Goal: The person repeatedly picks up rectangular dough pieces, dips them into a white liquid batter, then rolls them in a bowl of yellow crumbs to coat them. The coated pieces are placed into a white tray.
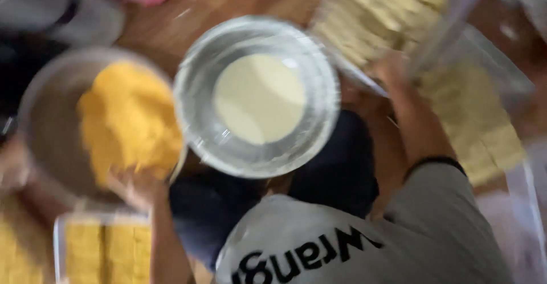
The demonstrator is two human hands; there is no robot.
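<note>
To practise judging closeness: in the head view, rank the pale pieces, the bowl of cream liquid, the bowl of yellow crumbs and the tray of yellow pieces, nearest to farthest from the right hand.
From the right hand:
1. Pale pieces, upper right, at the fingers.
2. Bowl of cream liquid, centre.
3. Bowl of yellow crumbs, left.
4. Tray of yellow pieces, lower left corner.

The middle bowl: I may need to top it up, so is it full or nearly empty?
Nearly empty: the bowl holds only a shallow cream-coloured pool, its sides bare.
</note>
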